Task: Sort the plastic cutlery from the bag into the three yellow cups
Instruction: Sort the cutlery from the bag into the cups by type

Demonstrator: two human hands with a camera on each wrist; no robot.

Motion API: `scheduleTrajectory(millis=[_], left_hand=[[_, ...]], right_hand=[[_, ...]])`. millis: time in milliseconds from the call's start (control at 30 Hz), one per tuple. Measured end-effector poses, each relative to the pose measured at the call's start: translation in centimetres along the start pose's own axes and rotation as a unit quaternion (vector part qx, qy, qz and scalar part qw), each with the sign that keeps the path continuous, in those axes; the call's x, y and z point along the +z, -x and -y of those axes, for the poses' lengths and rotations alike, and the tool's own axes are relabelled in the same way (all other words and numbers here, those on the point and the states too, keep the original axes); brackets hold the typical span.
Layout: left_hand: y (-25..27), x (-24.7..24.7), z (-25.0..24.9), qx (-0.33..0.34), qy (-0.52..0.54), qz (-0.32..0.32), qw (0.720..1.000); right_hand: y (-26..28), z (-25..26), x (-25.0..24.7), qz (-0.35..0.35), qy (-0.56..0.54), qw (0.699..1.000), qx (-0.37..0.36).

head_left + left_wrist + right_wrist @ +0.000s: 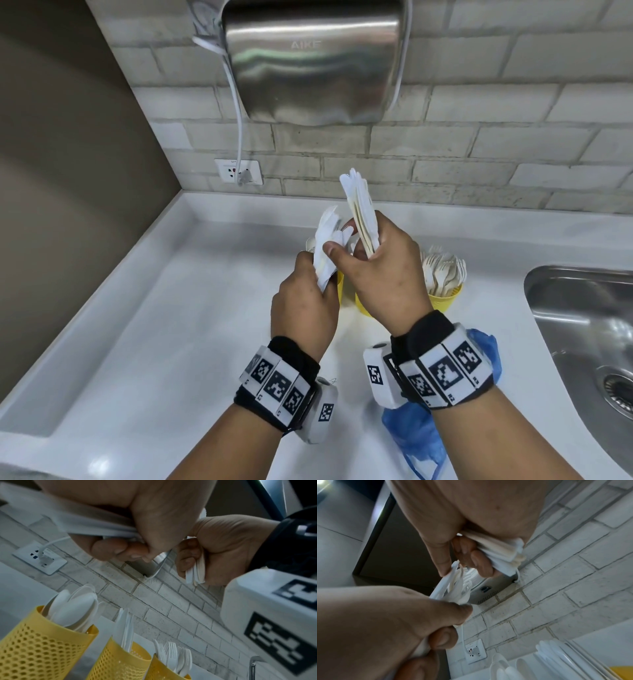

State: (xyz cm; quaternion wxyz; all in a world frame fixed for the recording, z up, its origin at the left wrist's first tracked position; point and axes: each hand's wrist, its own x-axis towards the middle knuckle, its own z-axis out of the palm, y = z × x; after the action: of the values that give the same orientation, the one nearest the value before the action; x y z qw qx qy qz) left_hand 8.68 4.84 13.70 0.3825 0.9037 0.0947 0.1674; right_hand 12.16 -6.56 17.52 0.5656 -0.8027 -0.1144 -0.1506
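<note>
Both hands are raised above the three yellow cups. My left hand (308, 287) grips a bundle of white plastic cutlery (327, 240), seen close in the left wrist view (96, 524). My right hand (380, 270) grips a taller bundle of white knives (359, 205), and its thumb touches the left bundle. In the left wrist view the left cup (42, 646) holds spoons, the middle cup (116, 662) knives, and the right cup (163, 670) forks. In the head view only the fork cup (445, 298) shows fully. The blue bag (414, 438) lies crumpled under my right forearm.
A steel sink (589, 329) lies to the right of the white counter (171, 325). On the brick wall behind hang a metal hand dryer (315, 61) and a socket (238, 171) with its plug and cable.
</note>
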Motion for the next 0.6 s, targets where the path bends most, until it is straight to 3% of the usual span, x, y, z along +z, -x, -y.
scheduleTrajectory(millis=[400, 600], left_hand=[[0.1, 0.5, 0.2, 0.023, -0.055, 0.010, 0.998], [0.2, 0.1, 0.2, 0.030, -0.050, 0.011, 0.998]], right_hand=[[0.0, -0.2, -0.1, 0.019, 0.011, 1.000, 0.002], [-0.4, -0.1, -0.9, -0.042, -0.057, 0.997, 0.021]])
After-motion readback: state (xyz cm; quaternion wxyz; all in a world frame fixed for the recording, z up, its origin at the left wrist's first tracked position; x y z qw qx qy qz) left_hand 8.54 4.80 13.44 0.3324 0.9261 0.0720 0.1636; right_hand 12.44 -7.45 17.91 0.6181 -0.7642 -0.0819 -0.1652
